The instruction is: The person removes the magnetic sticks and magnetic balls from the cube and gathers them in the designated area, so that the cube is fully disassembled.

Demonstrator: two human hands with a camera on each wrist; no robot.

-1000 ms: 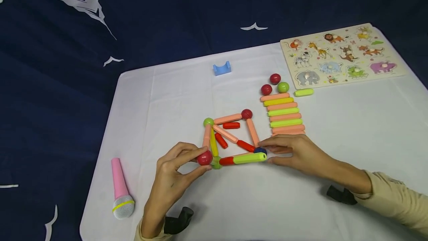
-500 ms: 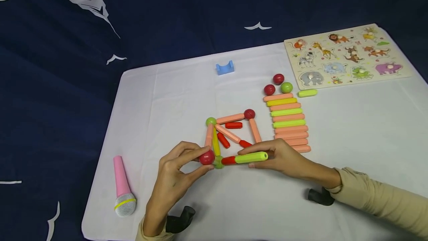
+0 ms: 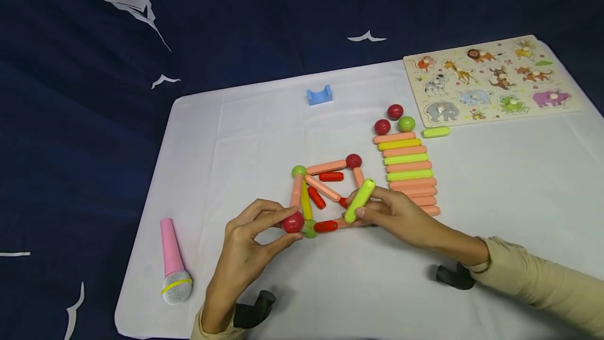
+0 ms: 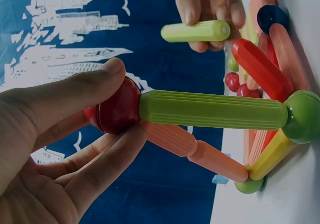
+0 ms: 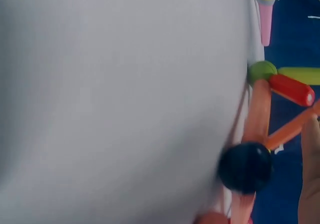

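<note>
My left hand (image 3: 250,243) pinches a red ball (image 3: 293,222) at the raised top of a magnetic stick-and-ball frame. From that ball a green stick (image 4: 215,108) runs down to a green ball (image 4: 302,116), and salmon sticks (image 4: 217,160) slope to another green ball (image 3: 299,171). A short red stick (image 3: 325,226) juts up from the lower green ball, its far end free. My right hand (image 3: 401,219) pinches a lime stick (image 3: 360,201) between thumb and fingers, tilted above the frame. In the right wrist view, a dark blue ball (image 5: 246,167) forms one corner.
Right of the frame lies a row of salmon, yellow and lime sticks (image 3: 408,174), with red and green balls (image 3: 406,124) behind it. An animal puzzle board (image 3: 491,80), a blue cradle-shaped block (image 3: 320,95) and a pink toy microphone (image 3: 172,261) also lie on the white table (image 3: 226,146).
The lime stick has come away from the red stick's end and turned upward in my right hand, which moved left to it. My left hand keeps its hold on the red ball.
</note>
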